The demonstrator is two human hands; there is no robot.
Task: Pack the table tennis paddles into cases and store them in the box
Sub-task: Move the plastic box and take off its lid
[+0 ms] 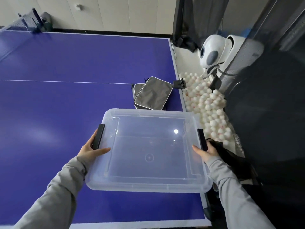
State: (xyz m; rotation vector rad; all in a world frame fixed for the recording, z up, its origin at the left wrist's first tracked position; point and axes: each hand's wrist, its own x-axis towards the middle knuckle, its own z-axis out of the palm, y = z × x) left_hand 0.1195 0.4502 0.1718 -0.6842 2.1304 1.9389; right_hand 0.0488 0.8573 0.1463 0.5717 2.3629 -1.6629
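Both hands are gripping the lidded clear box (148,151) by its black latches: left hand (92,150), right hand (205,152), over the blue bench (57,100). Beyond it, 2 grey cases (152,95) are lying stacked. Next, probably, unlatching the lid.

One clear box (148,152), two grey cases (152,95), countless white balls (208,103).

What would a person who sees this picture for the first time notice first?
First, the clear plastic box with its lid on, at the table's near right corner, with the left hand and right hand gripping its black side handles. Behind it, two grey paddle cases lie overlapped on the blue table. Right of the table lies a heap of white balls.
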